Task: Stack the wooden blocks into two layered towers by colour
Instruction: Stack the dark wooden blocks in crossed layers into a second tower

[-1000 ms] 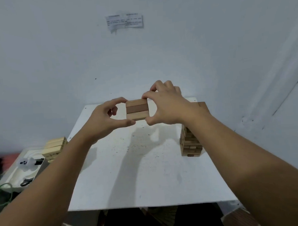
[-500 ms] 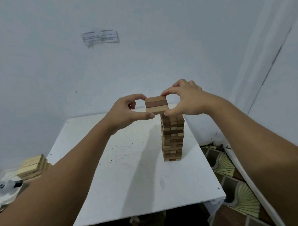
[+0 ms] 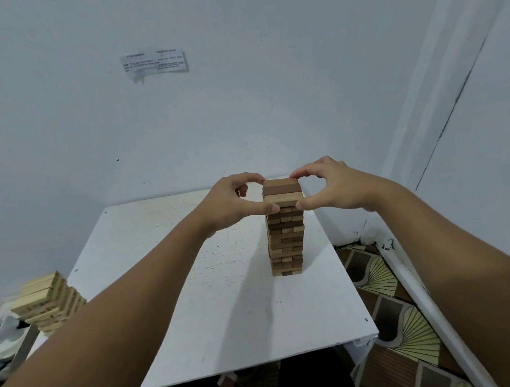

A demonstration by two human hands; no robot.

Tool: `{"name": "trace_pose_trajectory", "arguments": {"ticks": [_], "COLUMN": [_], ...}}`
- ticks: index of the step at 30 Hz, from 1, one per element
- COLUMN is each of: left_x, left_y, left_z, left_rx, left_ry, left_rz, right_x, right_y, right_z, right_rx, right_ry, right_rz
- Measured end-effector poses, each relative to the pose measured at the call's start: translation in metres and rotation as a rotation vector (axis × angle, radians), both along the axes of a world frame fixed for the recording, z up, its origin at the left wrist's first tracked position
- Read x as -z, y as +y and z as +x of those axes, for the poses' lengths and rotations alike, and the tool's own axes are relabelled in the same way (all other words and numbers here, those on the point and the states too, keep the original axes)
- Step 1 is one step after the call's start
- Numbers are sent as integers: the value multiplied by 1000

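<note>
A tall tower of brown and tan wooden blocks (image 3: 285, 241) stands on the white table (image 3: 217, 306), right of its middle. At the tower's top sits a set of three side-by-side blocks (image 3: 282, 192), the middle one darker. My left hand (image 3: 233, 201) pinches this set from the left with thumb and forefinger. My right hand (image 3: 328, 184) pinches it from the right the same way. The set's underside meets the tower's top layer, or hovers just above it; I cannot tell which.
A stack of pale wooden blocks (image 3: 46, 303) rests off the table's left edge, above a white tray with small items (image 3: 2, 330). A wall with a paper note (image 3: 154, 62) rises behind the table. Patterned floor tiles (image 3: 399, 312) lie to the right.
Both hands have carried the three-block set to the right and down, from beside the tower's top to directly over it. The view has shifted, so the tower sits nearer the centre.
</note>
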State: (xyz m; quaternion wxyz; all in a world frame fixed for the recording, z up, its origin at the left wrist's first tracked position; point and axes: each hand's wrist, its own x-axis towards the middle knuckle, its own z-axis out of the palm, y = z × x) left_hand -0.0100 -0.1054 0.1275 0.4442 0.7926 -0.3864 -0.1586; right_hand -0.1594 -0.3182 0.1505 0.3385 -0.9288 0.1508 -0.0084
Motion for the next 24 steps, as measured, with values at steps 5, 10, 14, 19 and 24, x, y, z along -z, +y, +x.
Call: {"name": "trace_pose_trajectory", "arguments": {"ticks": [5, 10, 14, 19, 24], "left_x": [3, 8, 8, 7, 8], "left_y": [-1, -1, -1, 0, -1], "left_z": [2, 4, 1, 3, 3], "left_rx": [-27, -40, -57, -51, -37], "left_ry": [26, 50, 45, 54, 69], "left_rz": [0, -7, -5, -15, 14], "right_x": [7, 11, 12, 12, 15], "right_y": [-2, -4, -4, -6, -6], "right_z": [4, 6, 5, 7, 7], "right_rx": [-1, -15, -25, -28, -36], "right_ry": [-9, -15, -28, -47, -33], "right_rz": [52, 101, 131, 140, 179]}}
